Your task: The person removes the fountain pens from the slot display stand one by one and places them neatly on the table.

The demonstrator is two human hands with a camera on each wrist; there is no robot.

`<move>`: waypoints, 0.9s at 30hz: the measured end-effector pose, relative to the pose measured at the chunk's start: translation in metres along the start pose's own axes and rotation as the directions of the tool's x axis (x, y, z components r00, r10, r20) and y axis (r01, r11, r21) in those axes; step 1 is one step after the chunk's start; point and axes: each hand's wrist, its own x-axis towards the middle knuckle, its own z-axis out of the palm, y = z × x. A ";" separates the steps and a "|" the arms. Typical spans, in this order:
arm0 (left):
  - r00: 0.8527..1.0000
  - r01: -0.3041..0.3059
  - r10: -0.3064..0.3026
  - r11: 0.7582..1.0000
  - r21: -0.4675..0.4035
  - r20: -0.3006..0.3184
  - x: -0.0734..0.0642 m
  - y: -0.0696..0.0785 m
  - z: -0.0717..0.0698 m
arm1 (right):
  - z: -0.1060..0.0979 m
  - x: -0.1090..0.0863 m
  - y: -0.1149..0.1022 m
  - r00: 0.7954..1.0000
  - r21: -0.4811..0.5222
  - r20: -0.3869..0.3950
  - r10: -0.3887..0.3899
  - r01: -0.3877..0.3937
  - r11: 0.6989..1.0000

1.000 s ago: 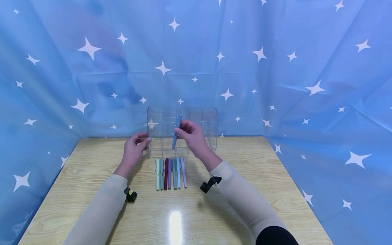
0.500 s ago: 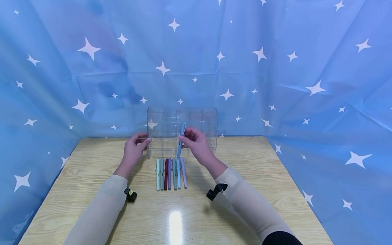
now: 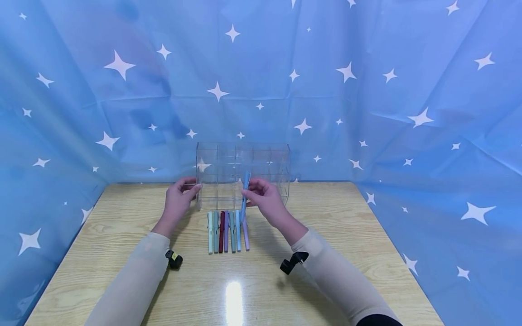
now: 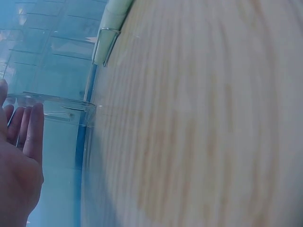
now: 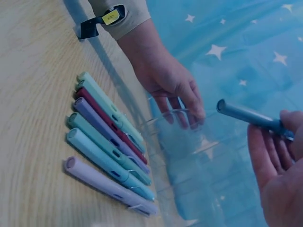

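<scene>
My right hand (image 3: 267, 199) pinches a blue capped pen (image 3: 245, 194) between thumb and fingers, clip end up. It is held nearly upright before a clear divided organizer (image 3: 208, 190), its lower end overlapping the lilac pen (image 3: 244, 235) in the head view. In the right wrist view the held pen (image 5: 251, 115) lies across my fingers. My left hand (image 3: 179, 197) rests against the organizer's left side wall, its fingers fairly straight in the left wrist view. Several capped pens lie side by side in front of the organizer, among them a dark red pen (image 3: 221, 231) and a light blue pen (image 3: 238, 231).
The wooden table (image 3: 318, 271) carries the organizer near its back edge. Behind it hangs a blue curtain (image 3: 261, 68) with white stars. Black wrist cameras sit on both sleeves; the right camera (image 3: 290, 263) hangs over the table.
My right hand has moved down, slightly right and towards me with the blue pen, from in front of the organizer's middle to just above the row. My left hand stays put.
</scene>
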 end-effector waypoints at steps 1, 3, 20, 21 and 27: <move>1.000 0.001 -0.001 1.000 -0.001 0.003 -0.002 0.004 0.000 | -0.001 -0.002 0.002 1.000 -0.003 -0.001 0.010 -0.010 1.000; 1.000 -0.003 0.003 1.000 -0.001 0.008 -0.006 0.012 0.000 | -0.002 -0.005 0.005 1.000 -0.011 -0.004 0.031 -0.031 0.999; 1.000 -0.009 0.009 1.000 0.003 0.013 -0.009 0.016 -0.001 | -0.017 -0.027 0.034 0.974 -0.102 0.050 0.220 -0.214 0.971; 1.000 -0.010 0.009 1.000 0.004 0.014 -0.010 0.016 -0.001 | -0.018 -0.028 0.036 0.972 -0.109 0.054 0.229 -0.222 0.969; 0.999 -0.028 0.028 1.000 0.011 0.018 -0.011 0.016 -0.001 | -0.022 -0.031 0.043 0.962 -0.140 0.073 0.263 -0.251 0.958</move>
